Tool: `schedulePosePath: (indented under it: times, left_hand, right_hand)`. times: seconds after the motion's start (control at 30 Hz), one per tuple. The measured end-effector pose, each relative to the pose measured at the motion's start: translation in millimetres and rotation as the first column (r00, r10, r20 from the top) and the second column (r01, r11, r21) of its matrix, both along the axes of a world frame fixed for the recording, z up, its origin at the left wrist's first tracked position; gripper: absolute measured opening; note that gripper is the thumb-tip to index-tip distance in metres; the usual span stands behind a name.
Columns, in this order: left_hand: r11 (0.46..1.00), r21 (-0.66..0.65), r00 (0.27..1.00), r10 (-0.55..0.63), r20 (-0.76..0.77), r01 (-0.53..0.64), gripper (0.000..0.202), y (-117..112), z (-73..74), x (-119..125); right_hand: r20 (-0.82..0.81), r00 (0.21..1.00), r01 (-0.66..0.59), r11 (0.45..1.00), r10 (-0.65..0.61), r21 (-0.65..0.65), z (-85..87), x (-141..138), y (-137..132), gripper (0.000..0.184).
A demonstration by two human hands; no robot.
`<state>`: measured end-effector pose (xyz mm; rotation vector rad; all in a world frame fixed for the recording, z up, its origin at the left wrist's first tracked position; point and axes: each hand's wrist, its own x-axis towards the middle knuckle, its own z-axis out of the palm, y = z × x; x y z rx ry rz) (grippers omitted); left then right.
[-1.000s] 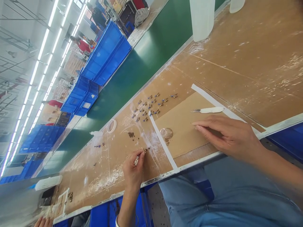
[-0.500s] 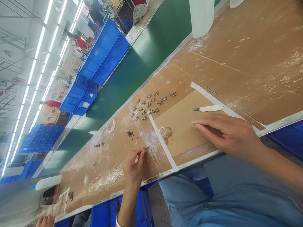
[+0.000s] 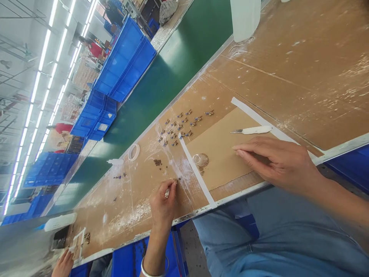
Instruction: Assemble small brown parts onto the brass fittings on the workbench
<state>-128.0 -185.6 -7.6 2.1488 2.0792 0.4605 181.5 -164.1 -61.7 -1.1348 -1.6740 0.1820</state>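
My left hand [image 3: 163, 204] is pinched shut on a small shiny metal piece [image 3: 166, 193], its fingertips touching the brown bench top beside a few tiny dark beads [image 3: 178, 179]. Fingers stretched out, my right hand [image 3: 276, 161] lies flat and open on a cardboard sheet [image 3: 221, 154] and holds nothing. Just beyond its fingertips lies a white-handled knife [image 3: 252, 130]. A small clear dish [image 3: 201, 159] sits on the sheet between my hands. Several little brass and blue parts [image 3: 180, 127] are spread out farther back, with a small heap of dark beads [image 3: 158, 162] nearer my left hand.
A tape ring [image 3: 133, 152] and a small white bottle [image 3: 117, 162] lie near the green conveyor belt [image 3: 161, 88]. Blue crates [image 3: 127, 65] stand beyond it. A white container [image 3: 245, 19] stands at the back, a white bottle [image 3: 59, 222] lies far left. Another person's hand [image 3: 63, 263] shows at the lower left.
Both my hands have stayed almost still. The view has shifted slightly, and the other person's hand at the lower left has come further into sight.
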Motion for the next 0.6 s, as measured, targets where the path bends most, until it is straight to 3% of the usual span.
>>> schedulePosePath:
  times: [0.37, 0.6]
  left_hand:
    - [0.995, -0.094, 0.999, 0.019, -0.032, -0.022, 0.021, 4.9, 0.9, -2.2]
    - [0.999, -0.008, 0.997, 0.043, 0.06, -0.043, 0.022, -3.1, 2.3, 1.0]
  right_hand:
    - [0.014, 1.0, -0.012, 1.0, 0.012, 0.005, 1.3, 1.2, 2.2, 0.017]
    - [-0.054, 0.998, 0.016, 0.999, -0.013, 0.048, 5.0, 3.3, -2.1, 0.019]
